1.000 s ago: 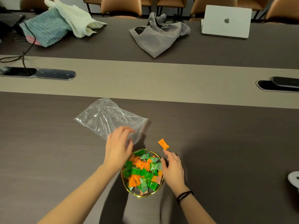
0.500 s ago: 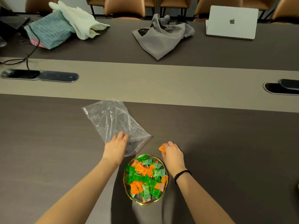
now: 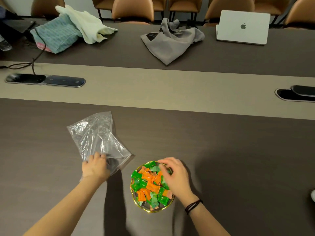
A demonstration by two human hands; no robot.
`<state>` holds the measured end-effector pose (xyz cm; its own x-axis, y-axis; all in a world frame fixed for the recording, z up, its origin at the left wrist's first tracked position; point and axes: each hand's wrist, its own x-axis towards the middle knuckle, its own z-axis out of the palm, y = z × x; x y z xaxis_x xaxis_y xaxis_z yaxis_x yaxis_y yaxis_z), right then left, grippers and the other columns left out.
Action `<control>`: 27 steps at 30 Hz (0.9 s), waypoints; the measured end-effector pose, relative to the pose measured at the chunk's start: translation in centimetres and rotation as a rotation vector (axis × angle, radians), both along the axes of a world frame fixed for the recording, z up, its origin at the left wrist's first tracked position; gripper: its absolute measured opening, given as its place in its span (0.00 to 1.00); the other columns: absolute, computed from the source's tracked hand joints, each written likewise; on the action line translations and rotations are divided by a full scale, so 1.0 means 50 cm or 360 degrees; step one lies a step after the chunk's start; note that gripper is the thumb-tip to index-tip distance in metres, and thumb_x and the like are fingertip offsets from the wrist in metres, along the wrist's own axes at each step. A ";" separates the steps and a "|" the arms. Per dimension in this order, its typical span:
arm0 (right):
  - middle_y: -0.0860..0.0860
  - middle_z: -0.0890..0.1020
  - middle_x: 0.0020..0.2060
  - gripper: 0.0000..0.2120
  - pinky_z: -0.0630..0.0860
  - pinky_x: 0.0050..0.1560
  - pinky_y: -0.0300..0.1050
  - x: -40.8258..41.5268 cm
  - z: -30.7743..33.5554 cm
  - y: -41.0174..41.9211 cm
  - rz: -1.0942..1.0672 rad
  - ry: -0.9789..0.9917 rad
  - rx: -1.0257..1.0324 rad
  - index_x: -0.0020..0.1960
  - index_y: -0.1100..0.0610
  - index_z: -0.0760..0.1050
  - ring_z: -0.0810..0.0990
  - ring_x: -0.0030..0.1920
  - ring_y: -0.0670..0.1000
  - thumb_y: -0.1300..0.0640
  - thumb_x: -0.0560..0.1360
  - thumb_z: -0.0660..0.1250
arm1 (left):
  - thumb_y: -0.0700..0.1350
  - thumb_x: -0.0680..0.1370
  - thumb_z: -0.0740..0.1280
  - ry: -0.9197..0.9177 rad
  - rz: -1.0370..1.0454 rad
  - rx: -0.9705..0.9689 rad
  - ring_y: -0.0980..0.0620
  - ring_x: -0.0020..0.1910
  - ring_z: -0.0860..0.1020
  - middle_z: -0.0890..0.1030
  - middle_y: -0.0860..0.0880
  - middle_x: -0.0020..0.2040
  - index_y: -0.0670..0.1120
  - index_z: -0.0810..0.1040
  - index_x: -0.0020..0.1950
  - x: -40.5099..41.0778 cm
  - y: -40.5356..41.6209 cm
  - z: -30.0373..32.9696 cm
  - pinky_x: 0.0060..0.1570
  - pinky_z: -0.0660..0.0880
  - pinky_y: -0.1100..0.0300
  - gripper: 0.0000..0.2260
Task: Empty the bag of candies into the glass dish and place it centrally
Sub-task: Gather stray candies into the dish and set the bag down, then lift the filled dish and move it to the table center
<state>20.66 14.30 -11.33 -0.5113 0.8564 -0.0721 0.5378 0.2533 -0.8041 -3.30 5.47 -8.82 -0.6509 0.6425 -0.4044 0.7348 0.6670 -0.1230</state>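
An empty clear plastic bag [image 3: 97, 137] lies crumpled on the dark table, left of the dish. My left hand [image 3: 95, 167] grips its near corner, fingers curled on the plastic. The round glass dish [image 3: 154, 211] with a gold rim sits near me, heaped with green and orange wrapped candies [image 3: 146, 183]. My right hand [image 3: 176, 177] hovers over the dish's far right side, its bent fingertips touching the candies. Any candy under those fingers is hidden. No loose candy shows on the table.
A beige strip crosses the table, with cable hatches at left [image 3: 46, 80] and right [image 3: 296, 94]. Beyond lie a grey cloth [image 3: 170, 43], a white laptop [image 3: 242, 27], a teal bag [image 3: 54, 34] and a cream cloth [image 3: 85, 23]. A white object [image 3: 312, 195] peeks in at right.
My right hand picked the stray orange candy off the table and moved over the dish. My left hand shifted left with the bag's corner, pulling the bag away from the dish.
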 end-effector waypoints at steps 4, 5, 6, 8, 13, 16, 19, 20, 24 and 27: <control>0.46 0.79 0.48 0.11 0.74 0.48 0.42 0.036 -0.011 0.009 -0.0403 -0.0183 -0.0190 0.57 0.53 0.77 0.77 0.49 0.48 0.58 0.76 0.61 | 0.41 0.64 0.65 -0.0107 -0.0293 0.0835 0.40 0.61 0.74 0.75 0.42 0.63 0.43 0.72 0.63 0.071 -0.025 0.001 0.57 0.70 0.45 0.26; 0.49 0.80 0.50 0.12 0.74 0.48 0.43 0.047 -0.017 0.005 -0.0414 -0.0243 -0.0289 0.58 0.55 0.76 0.78 0.49 0.49 0.59 0.76 0.61 | 0.39 0.64 0.64 -0.0233 -0.0374 0.0905 0.41 0.61 0.74 0.75 0.44 0.63 0.44 0.73 0.63 0.095 -0.036 -0.002 0.57 0.71 0.46 0.26; 0.52 0.81 0.51 0.13 0.75 0.48 0.43 0.056 -0.024 -0.001 -0.0413 -0.0282 -0.0383 0.59 0.57 0.76 0.79 0.48 0.50 0.60 0.76 0.60 | 0.38 0.65 0.62 -0.0393 -0.0393 0.0917 0.43 0.61 0.74 0.75 0.45 0.64 0.45 0.72 0.64 0.120 -0.048 -0.007 0.58 0.72 0.48 0.26; 0.54 0.83 0.48 0.13 0.77 0.52 0.46 0.072 -0.038 -0.015 -0.0391 -0.0301 -0.0567 0.57 0.59 0.77 0.81 0.49 0.53 0.62 0.76 0.60 | 0.38 0.69 0.59 -0.0655 -0.0304 0.0816 0.45 0.66 0.71 0.71 0.47 0.68 0.45 0.68 0.69 0.166 -0.068 -0.023 0.64 0.70 0.52 0.27; 0.49 0.80 0.37 0.09 0.82 0.39 0.46 0.088 -0.048 -0.046 -0.0373 -0.0198 -0.0994 0.54 0.56 0.76 0.81 0.38 0.50 0.59 0.77 0.59 | 0.36 0.72 0.58 -0.0810 -0.0113 0.0602 0.47 0.73 0.59 0.55 0.48 0.78 0.46 0.51 0.76 0.216 -0.091 -0.052 0.72 0.60 0.55 0.33; 0.53 0.81 0.43 0.11 0.79 0.32 0.37 0.090 -0.039 -0.055 -0.0387 -0.0147 -0.1111 0.58 0.58 0.74 0.81 0.38 0.47 0.58 0.78 0.58 | 0.39 0.73 0.59 -0.0723 -0.0229 0.0600 0.47 0.75 0.55 0.53 0.48 0.78 0.46 0.48 0.76 0.228 -0.095 -0.050 0.73 0.55 0.55 0.33; 0.55 0.81 0.48 0.12 0.80 0.36 0.41 0.087 -0.030 -0.057 -0.0445 -0.0084 -0.1223 0.59 0.57 0.73 0.82 0.39 0.51 0.58 0.78 0.58 | 0.43 0.75 0.56 -0.0693 -0.0339 0.0595 0.50 0.76 0.53 0.54 0.49 0.78 0.47 0.46 0.76 0.235 -0.100 -0.047 0.74 0.49 0.55 0.32; 0.55 0.81 0.48 0.12 0.81 0.38 0.42 0.084 -0.030 -0.058 -0.0465 -0.0080 -0.1240 0.59 0.58 0.73 0.82 0.39 0.52 0.58 0.78 0.58 | 0.43 0.76 0.56 -0.0689 -0.0351 0.0580 0.50 0.76 0.53 0.54 0.50 0.78 0.47 0.45 0.76 0.235 -0.101 -0.044 0.74 0.47 0.54 0.31; 0.55 0.80 0.48 0.12 0.82 0.41 0.47 0.076 -0.032 -0.063 -0.0504 -0.0106 -0.1248 0.59 0.58 0.73 0.82 0.38 0.53 0.60 0.77 0.59 | 0.39 0.74 0.58 -0.0720 -0.0294 0.0673 0.50 0.77 0.51 0.54 0.50 0.78 0.50 0.47 0.76 0.230 -0.104 -0.027 0.75 0.45 0.53 0.34; 0.55 0.80 0.50 0.13 0.83 0.41 0.49 0.074 -0.040 -0.063 -0.0488 -0.0156 -0.1162 0.61 0.58 0.73 0.82 0.35 0.52 0.60 0.77 0.61 | 0.39 0.73 0.58 -0.0714 -0.0415 0.0645 0.50 0.77 0.50 0.50 0.52 0.78 0.52 0.47 0.76 0.222 -0.112 -0.020 0.74 0.43 0.55 0.34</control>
<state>24.37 11.16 -13.34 -0.2225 0.6771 -0.7015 0.5751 -0.4898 -0.6552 7.78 -0.11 -9.83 -0.2779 0.9147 -0.2933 0.8001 0.3894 0.4563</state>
